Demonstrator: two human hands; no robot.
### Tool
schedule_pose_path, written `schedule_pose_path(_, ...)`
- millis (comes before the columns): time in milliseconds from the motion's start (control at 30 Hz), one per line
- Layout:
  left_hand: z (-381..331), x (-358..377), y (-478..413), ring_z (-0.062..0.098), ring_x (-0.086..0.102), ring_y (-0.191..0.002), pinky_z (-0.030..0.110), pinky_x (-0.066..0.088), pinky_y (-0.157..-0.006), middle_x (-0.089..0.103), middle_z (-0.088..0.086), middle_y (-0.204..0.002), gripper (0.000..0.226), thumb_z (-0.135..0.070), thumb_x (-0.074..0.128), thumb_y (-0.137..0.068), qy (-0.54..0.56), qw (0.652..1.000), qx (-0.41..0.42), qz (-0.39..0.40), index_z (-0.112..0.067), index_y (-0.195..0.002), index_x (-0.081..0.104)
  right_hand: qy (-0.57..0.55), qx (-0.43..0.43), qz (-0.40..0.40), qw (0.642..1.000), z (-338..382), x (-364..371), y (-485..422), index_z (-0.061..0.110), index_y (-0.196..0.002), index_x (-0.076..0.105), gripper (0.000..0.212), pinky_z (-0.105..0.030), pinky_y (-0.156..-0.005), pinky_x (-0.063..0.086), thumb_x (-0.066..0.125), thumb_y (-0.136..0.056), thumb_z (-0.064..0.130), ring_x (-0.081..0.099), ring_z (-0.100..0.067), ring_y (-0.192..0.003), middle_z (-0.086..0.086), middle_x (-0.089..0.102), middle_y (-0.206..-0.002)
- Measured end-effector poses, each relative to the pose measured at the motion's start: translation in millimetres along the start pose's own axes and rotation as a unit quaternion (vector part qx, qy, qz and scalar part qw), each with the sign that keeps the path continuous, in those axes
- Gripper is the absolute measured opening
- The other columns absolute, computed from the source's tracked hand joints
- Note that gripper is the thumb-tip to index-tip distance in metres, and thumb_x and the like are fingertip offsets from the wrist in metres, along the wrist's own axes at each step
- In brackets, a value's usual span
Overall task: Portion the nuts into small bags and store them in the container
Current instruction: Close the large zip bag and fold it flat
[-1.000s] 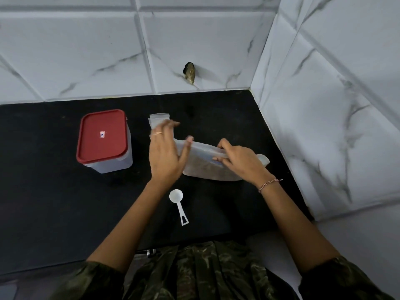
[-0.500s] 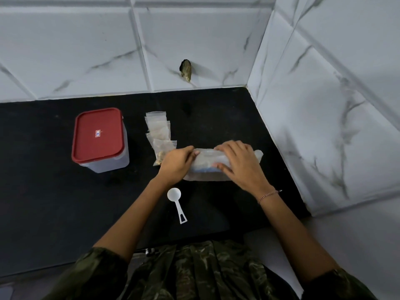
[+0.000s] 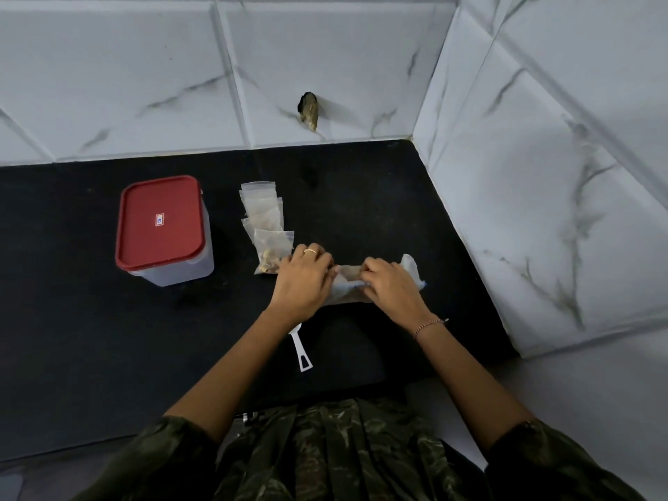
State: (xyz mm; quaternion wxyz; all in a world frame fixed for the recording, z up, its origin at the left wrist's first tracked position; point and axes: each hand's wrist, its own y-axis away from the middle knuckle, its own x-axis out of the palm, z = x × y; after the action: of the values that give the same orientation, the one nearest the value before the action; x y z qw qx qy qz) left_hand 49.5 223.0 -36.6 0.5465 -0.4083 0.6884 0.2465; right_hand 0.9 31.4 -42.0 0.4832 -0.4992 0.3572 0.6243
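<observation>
Big bag of nuts [image 3: 410, 269] lies on the table [image 3: 72, 320], well right of the red-lidded container [image 3: 161, 226]. It's cloudy, crumpled plastic with brownish stuff inside. My left hand [image 3: 303, 276] and right hand [image 3: 388, 287] both grip it with curled fingers. Between it and the container are four overlapping small bags [image 3: 264, 218], nuts showing in the nearest. One container, lid on, contents hidden. One white scoop [image 3: 300, 350].

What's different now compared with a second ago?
The left hand dropped lower, uncovering the small bags; with the right hand it has folded the big nut bag down onto the counter, both gripping it. The red-lidded container and white scoop stayed put.
</observation>
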Motion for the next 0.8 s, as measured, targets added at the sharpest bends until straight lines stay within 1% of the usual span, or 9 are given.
schedule_pose_path(100,-6.2,8.6,6.9,0.02,0.052,-0.107,0.039,0.038,-0.092,0.058,0.001,-0.114,0.058,-0.065,0.028,-0.09,-0.084,0.995,0.043,0.041,-0.022,-0.111,0.06,-0.022,0.05,0.028,0.998,-7.0,7.9,-6.1,0.013,-0.104,0.064,0.021,-0.025,-0.087,0.041,0.052,-0.094,0.028,0.057,-0.014,-0.094,-0.002,0.058,-0.104)
schedule_pose_path(167,-2.8,18.3,6.5,0.02,0.054,-0.109,0.037,0.036,-0.095,0.061,0.001,-0.115,0.049,-0.058,0.037,-0.094,-0.093,0.993,0.038,0.057,-0.02,-0.117,0.058,-0.013,0.091,0.067,0.993,-9.3,9.7,-12.6,0.02,-0.111,0.06,0.027,-0.027,-0.088,0.041,0.049,-0.095,0.039,0.061,-0.016,-0.092,-0.001,0.064,-0.1)
schedule_pose_path(233,1.9,24.5,1.2,0.021,0.056,-0.107,0.035,0.037,-0.092,0.064,0.003,-0.113,0.034,-0.043,0.041,-0.099,-0.075,0.996,0.021,0.045,-0.019,-0.115,0.059,-0.051,0.125,0.076,0.988,-11.6,9.9,-19.9,0.019,-0.107,0.056,0.028,-0.029,-0.079,0.046,0.052,-0.092,0.043,0.062,-0.016,-0.084,-0.001,0.065,-0.091)
schedule_pose_path(300,5.5,28.1,-6.5,0.023,0.06,-0.1,0.034,0.04,-0.083,0.066,0.005,-0.106,0.03,-0.037,0.04,-0.101,-0.059,0.998,0.008,0.038,-0.016,-0.109,0.06,-0.061,0.131,0.058,0.988,-12.0,11.2,-23.3,0.017,-0.099,0.053,0.029,-0.029,-0.07,0.047,0.056,-0.09,0.044,0.058,-0.014,-0.075,0.001,0.06,-0.085)
schedule_pose_path(400,9.2,31.7,-17.7,0.023,0.062,-0.094,0.032,0.042,-0.077,0.067,0.007,-0.102,0.028,-0.035,0.039,-0.102,-0.024,0.998,0.01,0.064,-0.014,-0.105,0.058,0.003,0.069,-0.057,0.996,-14.1,20.1,-14.3,0.012,-0.092,0.058,0.03,-0.029,-0.062,0.049,0.052,-0.092,0.042,0.057,-0.014,-0.07,-0.001,0.057,-0.089)
schedule_pose_path(467,12.5,32.8,-22.2,0.025,0.062,-0.094,0.032,0.041,-0.074,0.066,0.008,-0.103,0.024,-0.033,0.041,-0.102,-0.008,0.996,0.011,0.09,-0.014,-0.107,0.054,0.049,0.036,-0.087,0.994,-14.7,26.1,-4.4,0.014,-0.1,0.06,0.029,-0.028,-0.067,0.047,0.048,-0.094,0.04,0.058,-0.014,-0.079,-0.002,0.058,-0.097)
schedule_pose_path(567,15.2,35.1,-25.6,0.028,0.063,-0.093,0.034,0.04,-0.071,0.066,0.01,-0.103,0.024,-0.034,0.04,-0.102,-0.002,0.993,0.016,0.113,-0.014,-0.114,0.047,0.074,0.049,-0.063,0.994,-19.8,34.6,5.5,0.016,-0.115,0.056,0.036,-0.032,-0.08,0.045,0.042,-0.096,0.042,0.056,-0.015,-0.091,-0.001,0.059,-0.105)
schedule_pose_path(700,12.9,35.9,-28.9,0.03,0.065,-0.084,0.04,0.047,-0.072,0.068,0.012,-0.094,0.033,-0.039,0.026,-0.104,0.027,0.993,-0.005,0.116,-0.015,-0.118,0.043,0.059,0.075,-0.056,0.994,-23.8,37.6,-0.7,0.017,-0.095,0.057,0.041,-0.03,-0.071,0.037,0.023,-0.097,0.039,0.055,-0.018,-0.083,-0.002,0.061,-0.091)
schedule_pose_path(800,13.5,40.8,-29.9,0.027,0.063,-0.092,0.041,0.047,-0.081,0.068,0.011,-0.1,0.034,-0.035,0.026,-0.105,0.002,0.996,0.006,0.091,-0.014,-0.115,0.05,0.076,0.09,-0.027,0.993,-25.6,36.2,-16.4,0.015,-0.09,0.063,0.042,-0.032,-0.072,0.037,0.029,-0.1,0.036,0.054,-0.02,-0.087,-0.003,0.063,-0.09)
